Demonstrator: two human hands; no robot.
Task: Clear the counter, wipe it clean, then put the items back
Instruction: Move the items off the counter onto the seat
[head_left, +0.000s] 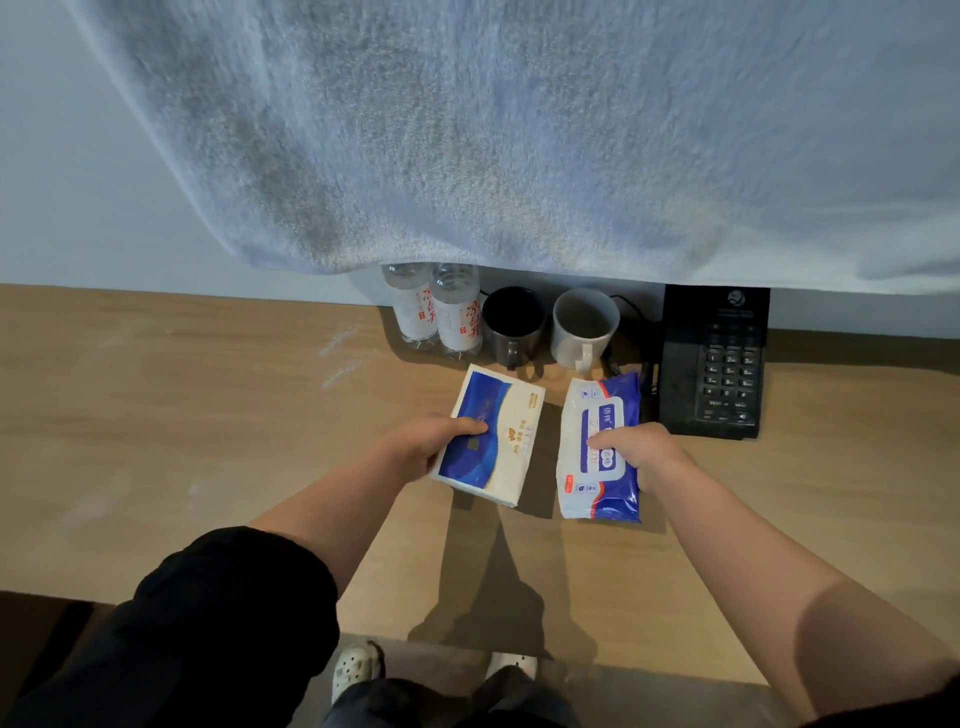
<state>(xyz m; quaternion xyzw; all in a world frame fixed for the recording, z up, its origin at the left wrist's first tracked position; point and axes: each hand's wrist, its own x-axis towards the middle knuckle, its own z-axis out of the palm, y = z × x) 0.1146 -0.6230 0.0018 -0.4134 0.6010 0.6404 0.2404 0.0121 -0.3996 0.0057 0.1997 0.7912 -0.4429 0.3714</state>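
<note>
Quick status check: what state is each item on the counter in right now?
Tissue pack: gripped by left hand.
Wet wipes pack: gripped by right hand.
Water bottles: upright, tops hidden by towel.
Black mug: upright.
White mug: upright, looks empty.
Telephone: lying flat by the wall.
Counter: white smudges at left.

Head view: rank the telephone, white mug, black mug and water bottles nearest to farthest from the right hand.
1. telephone, just right of the right hand.
2. white mug, behind, slightly left.
3. black mug, further left.
4. water bottles, leftmost, against wall.
</note>
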